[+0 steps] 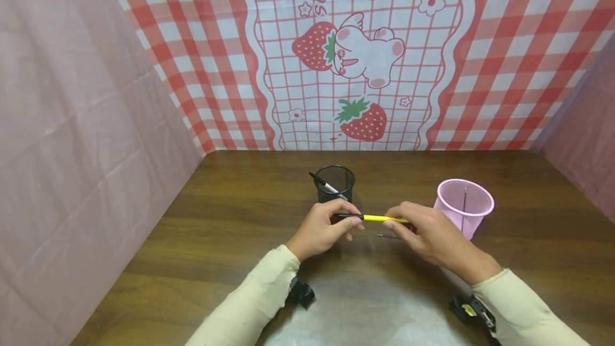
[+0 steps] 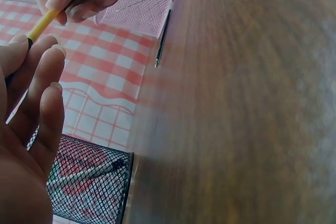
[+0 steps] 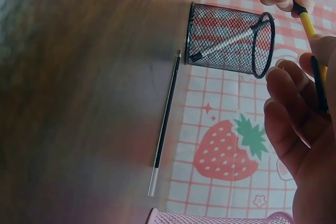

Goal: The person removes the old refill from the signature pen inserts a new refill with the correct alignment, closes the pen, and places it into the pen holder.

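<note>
A yellow and black pen (image 1: 377,218) is held level between both hands above the table. My left hand (image 1: 328,228) pinches its black end between thumb and fingers. My right hand (image 1: 434,235) grips the yellow barrel, and a black clip (image 3: 317,82) shows beside those fingers in the right wrist view. On the wood below lies a thin dark pen refill (image 3: 167,114) with a pale, clear end. Behind my left hand stands a black mesh cup (image 1: 354,181) with a white and black marker (image 1: 330,188) leaning inside.
A pink mesh cup (image 1: 447,209) stands just beyond my right hand, with a thin dark stick (image 1: 464,200) inside. A strawberry-print checked cloth (image 1: 288,95) hangs at the table's back edge, and pale fabric (image 1: 86,122) hangs on the left.
</note>
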Motion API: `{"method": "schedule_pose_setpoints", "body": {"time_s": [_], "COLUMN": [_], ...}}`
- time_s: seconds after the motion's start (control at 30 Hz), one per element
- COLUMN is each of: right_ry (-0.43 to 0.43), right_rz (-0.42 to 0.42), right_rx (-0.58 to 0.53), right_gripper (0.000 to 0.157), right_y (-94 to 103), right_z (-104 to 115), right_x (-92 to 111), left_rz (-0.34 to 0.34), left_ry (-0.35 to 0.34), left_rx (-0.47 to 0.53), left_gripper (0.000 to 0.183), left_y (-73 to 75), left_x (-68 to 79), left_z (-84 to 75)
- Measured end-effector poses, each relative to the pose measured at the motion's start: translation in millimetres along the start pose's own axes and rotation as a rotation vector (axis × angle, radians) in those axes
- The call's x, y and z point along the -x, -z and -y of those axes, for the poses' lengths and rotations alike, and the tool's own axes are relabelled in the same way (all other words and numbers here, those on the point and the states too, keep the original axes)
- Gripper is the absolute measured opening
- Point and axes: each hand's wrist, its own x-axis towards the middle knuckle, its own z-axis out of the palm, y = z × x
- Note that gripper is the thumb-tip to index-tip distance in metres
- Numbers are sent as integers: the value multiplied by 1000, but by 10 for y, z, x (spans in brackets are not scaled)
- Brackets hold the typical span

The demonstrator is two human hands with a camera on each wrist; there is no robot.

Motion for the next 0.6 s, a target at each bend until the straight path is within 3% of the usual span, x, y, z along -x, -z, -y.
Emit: {"method": "schedule_pose_setpoints", "body": {"time_s": [0.23, 0.47, 0.6], "right_ry": [3, -70, -89], "right_rz": [21, 72, 75], "right_rx": [17, 43, 45], "right_gripper": [24, 15, 18], "right_y": [-1, 9, -1], "right_z": [0, 19, 33], "right_x": [0, 8, 15], "left_rz": [2, 4, 2], "left_ry": [5, -6, -12], "left_rx": [10, 17, 16], "left_gripper": [12, 11, 11], "left_y": [-1, -6, -10], "left_x": [-8, -4, 3], "left_z": [-6, -3, -6]}}
